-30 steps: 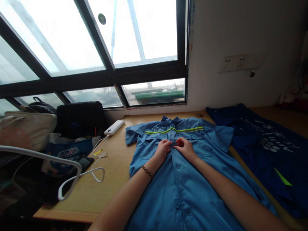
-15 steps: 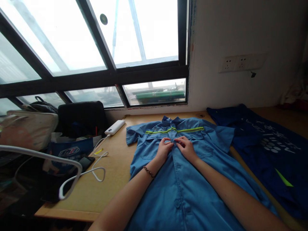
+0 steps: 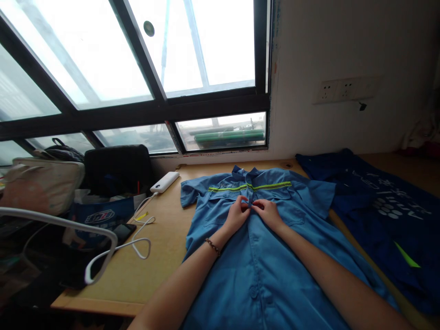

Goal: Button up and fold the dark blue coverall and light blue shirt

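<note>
On the table (image 3: 161, 256) | light-blue shirt (image 3: 233, 266) was laid spread | its placket (image 3: 254, 250) was pinched by left hand (image 3: 236, 215) and right hand (image 3: 269, 214), fingers nearly closed

Table (image 3: 137, 275); blue shirt (image 3: 256, 259), navy garment (image 3: 373, 233), power bank (image 3: 165, 182)

A wide, black metal-framed window (image 3: 120, 114) of several panes fills the upper left, its glass glowing with white daylight. A round dark sticker (image 3: 149, 28) marks one pane; through a low pane show long green tubes (image 3: 228, 136). To the right, a plain pale wall (image 3: 309, 46), in shadow, carries a wide white socket panel (image 3: 349, 89). Below stands a smooth, yellowish wooden worktop (image 3: 120, 284). The lower left corner is too dark to make out.
</note>
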A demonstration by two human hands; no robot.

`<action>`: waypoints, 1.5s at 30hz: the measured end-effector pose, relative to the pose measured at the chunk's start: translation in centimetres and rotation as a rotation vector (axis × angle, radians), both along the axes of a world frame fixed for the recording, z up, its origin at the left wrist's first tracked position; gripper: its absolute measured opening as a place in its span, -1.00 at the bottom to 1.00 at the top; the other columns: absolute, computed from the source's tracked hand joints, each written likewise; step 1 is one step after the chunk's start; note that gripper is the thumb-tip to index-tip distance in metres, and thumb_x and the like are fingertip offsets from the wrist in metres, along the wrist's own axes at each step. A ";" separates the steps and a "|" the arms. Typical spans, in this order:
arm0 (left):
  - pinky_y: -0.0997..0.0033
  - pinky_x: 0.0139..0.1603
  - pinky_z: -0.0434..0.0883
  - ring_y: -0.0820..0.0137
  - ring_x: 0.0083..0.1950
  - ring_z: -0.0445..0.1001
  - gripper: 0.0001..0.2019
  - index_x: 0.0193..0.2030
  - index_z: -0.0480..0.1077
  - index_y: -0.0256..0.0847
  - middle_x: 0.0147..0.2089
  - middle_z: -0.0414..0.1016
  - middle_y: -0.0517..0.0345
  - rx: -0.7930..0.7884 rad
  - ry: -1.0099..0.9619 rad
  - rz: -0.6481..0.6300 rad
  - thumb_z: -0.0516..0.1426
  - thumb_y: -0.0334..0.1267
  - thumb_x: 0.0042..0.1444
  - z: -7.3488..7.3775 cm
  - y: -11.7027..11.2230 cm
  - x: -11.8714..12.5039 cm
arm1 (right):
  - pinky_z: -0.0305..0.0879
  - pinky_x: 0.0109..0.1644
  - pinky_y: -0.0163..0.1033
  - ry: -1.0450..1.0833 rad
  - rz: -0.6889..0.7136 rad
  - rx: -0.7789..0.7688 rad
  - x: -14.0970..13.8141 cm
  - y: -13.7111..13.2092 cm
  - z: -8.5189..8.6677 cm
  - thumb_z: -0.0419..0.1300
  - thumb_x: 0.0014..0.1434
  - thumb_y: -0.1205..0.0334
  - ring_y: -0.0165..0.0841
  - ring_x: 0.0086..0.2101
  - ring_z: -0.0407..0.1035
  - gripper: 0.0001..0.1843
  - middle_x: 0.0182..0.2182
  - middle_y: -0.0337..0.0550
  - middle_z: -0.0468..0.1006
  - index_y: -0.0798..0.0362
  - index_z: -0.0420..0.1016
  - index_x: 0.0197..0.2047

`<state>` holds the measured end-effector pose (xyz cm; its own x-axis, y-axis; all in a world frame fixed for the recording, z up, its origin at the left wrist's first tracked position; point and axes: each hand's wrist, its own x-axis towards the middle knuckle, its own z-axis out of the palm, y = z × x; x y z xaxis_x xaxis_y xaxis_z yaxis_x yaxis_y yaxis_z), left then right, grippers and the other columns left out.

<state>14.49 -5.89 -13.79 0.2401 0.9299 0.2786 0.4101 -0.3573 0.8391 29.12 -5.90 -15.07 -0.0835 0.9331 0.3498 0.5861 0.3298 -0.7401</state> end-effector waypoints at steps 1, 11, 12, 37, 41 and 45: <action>0.40 -0.27 0.27 0.38 -0.35 0.35 -0.76 -0.18 0.24 -0.20 -0.41 0.40 0.15 0.051 0.091 0.065 0.06 -0.30 -0.04 0.1 -0.1 0.0 | 0.24 -0.15 -0.17 -0.100 -0.042 0.007 0.0 -0.2 0.0 0.07 0.06 0.17 -0.27 -0.26 0.35 -0.74 -0.30 -0.04 0.50 0.10 0.47 -0.23; -0.34 0.02 -0.27 -0.18 0.24 -0.27 -0.51 0.18 0.06 -0.05 0.28 -0.10 -0.03 0.002 0.802 0.354 -0.15 -0.04 0.10 -1.6 1.9 -1.2 | -0.47 -0.02 0.41 -0.631 -0.294 -0.214 0.2 0.5 -1.2 -0.19 0.14 -0.12 0.12 0.14 -0.28 -0.43 0.22 -0.13 -0.09 -0.17 0.03 0.19; -0.34 0.02 -0.28 -0.18 0.24 -0.28 -0.50 0.19 0.04 -0.04 0.29 -0.12 -0.02 0.004 0.810 0.347 -0.17 -0.03 0.10 -1.7 2.5 -1.3 | -0.47 -0.02 0.40 -0.643 -0.289 -0.216 0.2 1.0 -1.1 -0.21 0.14 -0.13 0.12 0.14 -0.29 -0.42 0.22 -0.12 -0.10 -0.15 0.02 0.19; 0.19 -0.04 0.19 0.17 -0.02 0.27 -0.76 -0.20 0.36 -0.29 -0.12 0.36 -0.14 0.195 0.560 0.314 -0.03 -0.43 -0.01 1.6 6.4 0.9 | -0.37 0.04 0.29 -0.638 -0.297 -0.175 1.4 8.3 0.1 -0.19 0.14 -0.10 0.00 0.12 -0.20 -0.46 0.19 -0.16 0.01 -0.15 0.10 0.16; 0.38 -0.27 0.27 0.31 -0.34 0.36 -0.90 -0.43 0.39 -0.27 -0.43 0.39 0.05 -0.028 0.345 0.181 0.09 -0.42 -0.16 0.2 3.9 1.5 | -0.35 0.05 0.28 -0.608 -0.303 -0.153 1.3 8.0 0.1 -0.18 0.15 -0.07 -0.02 0.11 -0.17 -0.48 0.17 -0.11 0.05 -0.09 0.17 0.12; 0.44 -0.28 0.27 0.44 -0.39 0.34 -0.82 -0.31 0.39 -0.23 -0.39 0.41 0.17 -0.032 0.233 0.135 0.06 -0.39 -0.11 -1.6 2.7 0.9 | -0.29 0.03 0.26 -0.554 -0.313 -0.096 1.5 7.7 0.4 -0.14 0.15 -0.04 -0.05 0.06 -0.06 -0.54 0.06 -0.06 0.23 -0.03 0.31 0.00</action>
